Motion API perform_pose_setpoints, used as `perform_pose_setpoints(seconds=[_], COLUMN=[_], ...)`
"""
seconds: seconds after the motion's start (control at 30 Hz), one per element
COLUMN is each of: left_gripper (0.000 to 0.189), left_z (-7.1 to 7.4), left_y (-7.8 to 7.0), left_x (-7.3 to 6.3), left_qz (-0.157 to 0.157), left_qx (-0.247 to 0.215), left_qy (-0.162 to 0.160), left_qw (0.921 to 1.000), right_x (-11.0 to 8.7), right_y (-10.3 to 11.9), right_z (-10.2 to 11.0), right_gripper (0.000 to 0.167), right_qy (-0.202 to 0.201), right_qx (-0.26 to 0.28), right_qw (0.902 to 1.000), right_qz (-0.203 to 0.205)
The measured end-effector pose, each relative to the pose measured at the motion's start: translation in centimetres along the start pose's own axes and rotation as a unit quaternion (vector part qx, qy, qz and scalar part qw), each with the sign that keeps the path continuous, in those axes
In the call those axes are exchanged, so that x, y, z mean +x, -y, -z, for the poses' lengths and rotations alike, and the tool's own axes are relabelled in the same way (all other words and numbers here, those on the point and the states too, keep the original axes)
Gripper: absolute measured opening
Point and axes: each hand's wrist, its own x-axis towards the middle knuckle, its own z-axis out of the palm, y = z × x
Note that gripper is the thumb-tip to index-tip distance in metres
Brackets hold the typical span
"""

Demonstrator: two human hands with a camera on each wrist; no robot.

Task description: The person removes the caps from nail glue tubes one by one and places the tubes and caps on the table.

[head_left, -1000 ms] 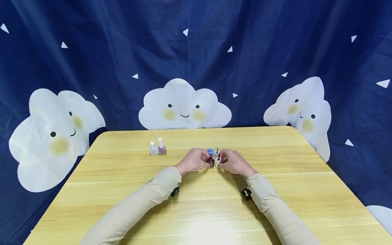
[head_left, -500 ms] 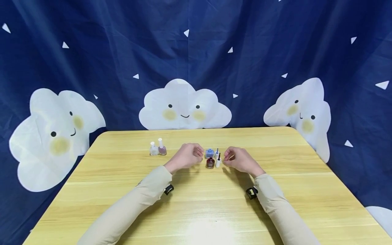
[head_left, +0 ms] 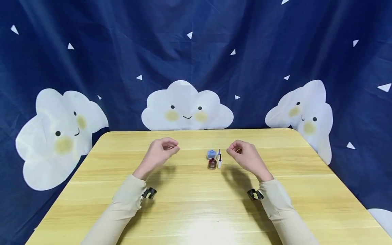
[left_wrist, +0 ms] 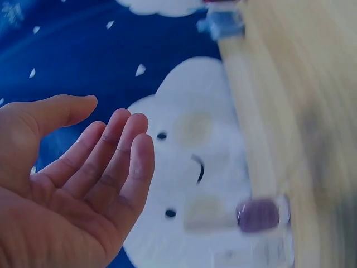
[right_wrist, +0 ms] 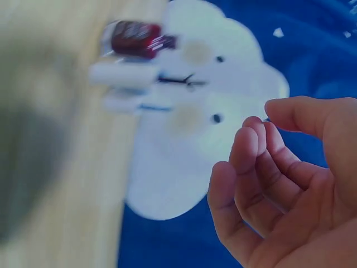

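My left hand [head_left: 157, 153] hovers over the left part of the table, fingers relaxed and holding nothing. In the head view it covers the purple nail polish bottle [left_wrist: 259, 215] and the clear bottle [left_wrist: 254, 251], which the left wrist view shows upright. My right hand [head_left: 246, 156] is raised with loosely bent fingers and nothing in it. Left of it stand an uncapped blue nail polish bottle [head_left: 211, 154] and, nearer me, an uncapped dark red one [head_left: 212, 164]. Beside them, two white caps stand brush-up: one with a dark red brush [head_left: 219, 163], one with a blue brush [head_left: 218, 155].
The light wooden table [head_left: 190, 204] has its far edge against a dark blue curtain [head_left: 122, 41] printed with white clouds and triangles. A black wrist camera [head_left: 149, 193] sits under the left sleeve and another black camera [head_left: 255, 195] under the right.
A second ago my hands were at the dark red bottle and its cap. Both have let go. The left hand has moved left toward the clear and purple bottles; the right has drawn back rightward.
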Motion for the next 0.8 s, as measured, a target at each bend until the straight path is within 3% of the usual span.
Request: perform_pose_setpoints(seconds=[0.1, 0.27, 0.43, 0.57, 0.8], left_gripper=[0.019, 0.021, 0.02, 0.024, 0.031], left_z=[1.8, 4.0, 4.1, 3.5, 2.4], left_y=[0.4, 1.3, 2.8, 4.0, 4.8], left_x=[-0.2, -0.2, 0.7, 1.4, 2.0], left_qz=[0.005, 0.004, -0.004, -0.005, 0.001], left_qx=[-0.01, 0.02, 0.056, 0.095, 0.146], left_qy=[-0.026, -0.099, -0.159, -0.159, -0.148], left_qw=[0.9996, 0.9948, 0.9857, 0.9826, 0.9782], right_x=[-0.2, -0.6, -1.3, -1.9, -2.5], right_y=[1.9, 5.7, 8.2, 9.2, 9.6], right_z=[0.2, -0.3, -1.3, -2.0, -2.8], right_gripper=[0.011, 0.009, 0.009, 0.008, 0.008], right_qy=[-0.008, -0.001, 0.032, 0.054, 0.051], right_qx=[0.008, 0.032, 0.065, 0.088, 0.052], right_qw=[0.9997, 0.9977, 0.995, 0.9925, 0.9933], right_qz=[0.02, 0.06, 0.069, 0.065, 0.089])
